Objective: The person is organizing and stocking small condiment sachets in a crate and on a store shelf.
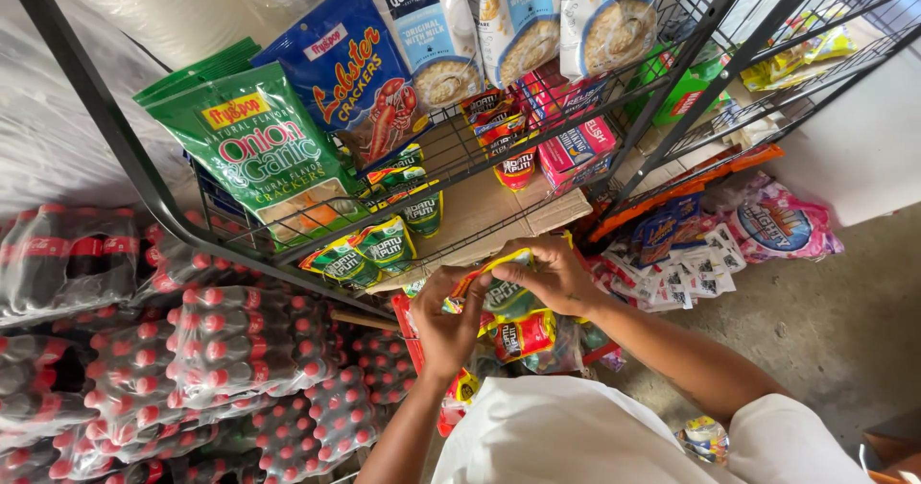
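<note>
A: Currently, where is the green snack packet (506, 297)?

B: At 6 o'clock from the wire rack (460, 163), held between both hands. The left hand (446, 326) has its fingers closed on the packet's left edge; the right hand (556, 278) pinches the top edge, fingers closed.

A: Adjacent items?

B: A red packet (523, 335) hangs just below. Similar green packets (369, 249) lie on the rack at 10 o'clock. Wrapped bottles with red caps (230, 350) sit at 9 o'clock.
</note>
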